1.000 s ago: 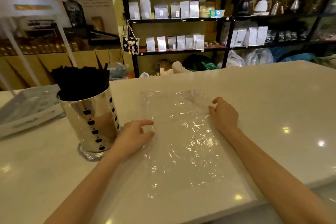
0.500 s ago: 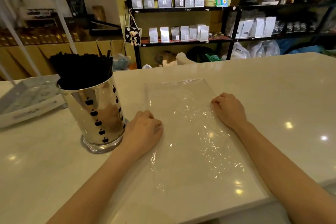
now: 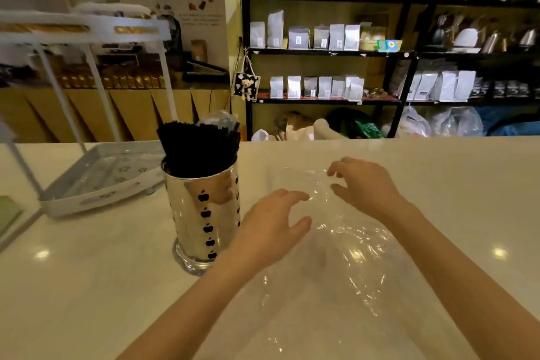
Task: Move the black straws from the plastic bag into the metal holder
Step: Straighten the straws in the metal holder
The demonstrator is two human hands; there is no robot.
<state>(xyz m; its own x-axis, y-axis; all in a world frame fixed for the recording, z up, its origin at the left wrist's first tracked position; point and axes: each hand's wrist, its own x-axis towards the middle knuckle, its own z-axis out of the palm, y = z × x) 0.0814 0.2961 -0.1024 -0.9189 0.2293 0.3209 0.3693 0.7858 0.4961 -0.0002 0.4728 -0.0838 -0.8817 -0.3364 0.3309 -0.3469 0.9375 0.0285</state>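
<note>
Two hands are on the plastic bag [image 3: 336, 245] now, and the picture has changed in the last half second. A moment ago both hands lay curled and flat along the bag's two long edges, pinning it smooth on the white counter [image 3: 87, 286]. Now the left hand [image 3: 271, 228] has slid in over the film with fingers spread, and the right hand [image 3: 365, 187] has come in toward it, fingers hooked and loose over the far end of the bag. The clear film between them looks bunched and wrinkled where it lay flat before. Whether either hand has actually pinched the plastic I cannot tell; the film is too transparent to read the contact.

And the black straws [image 3: 198, 146]? All of the ones in view stand packed upright in the metal holder [image 3: 201, 213], just beside the left wrist, with none visible inside the bag. My read is that the transfer itself is finished and this gathering motion is the tidy-up, crumpling or folding the empty bag. The one hazard I see is the left forearm nudging that tall, full holder.
</note>
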